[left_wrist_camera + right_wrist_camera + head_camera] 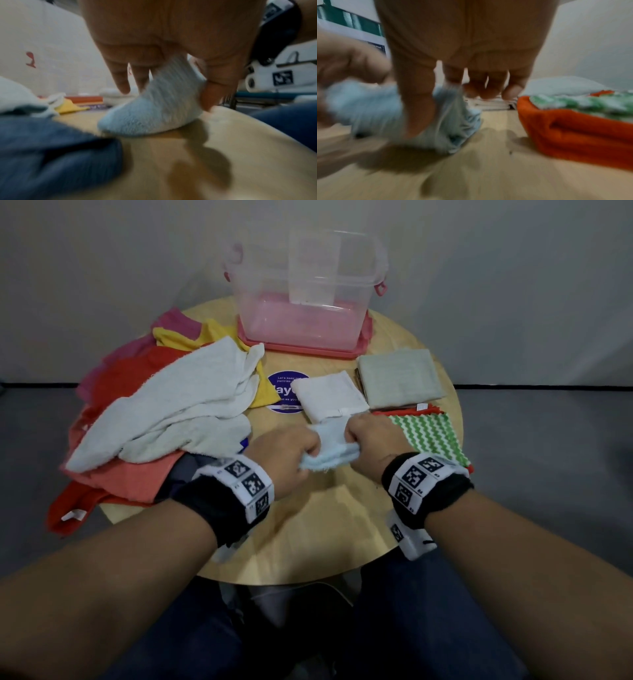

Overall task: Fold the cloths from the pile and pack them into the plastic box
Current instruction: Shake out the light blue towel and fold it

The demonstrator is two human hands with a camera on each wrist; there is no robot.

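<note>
At left I note the pile (pixel 147 419) still large and unfolded. At centre my left hand (pixel 291 453) and right hand (pixel 368 436) both pinch the light-blue cloth (pixel 330 445) on the table (pixel 342 525). Folded cloths (pixel 399 378) lie right; the plastic box (pixel 305 299) appears unpacked.

On the round wooden table (pixel 411 344) in front of me lies a round blue sticker (pixel 284 392) with white print. Its top line reads "Let's keep our", and below it "pantries", with the rest covered by cloth. Large letters "ay" show in the middle, then "as you" lower down. The bands on my wrists carry black-and-white square code markers (pixel 419 470) with tiny labels beside them, too small for me to read.
</note>
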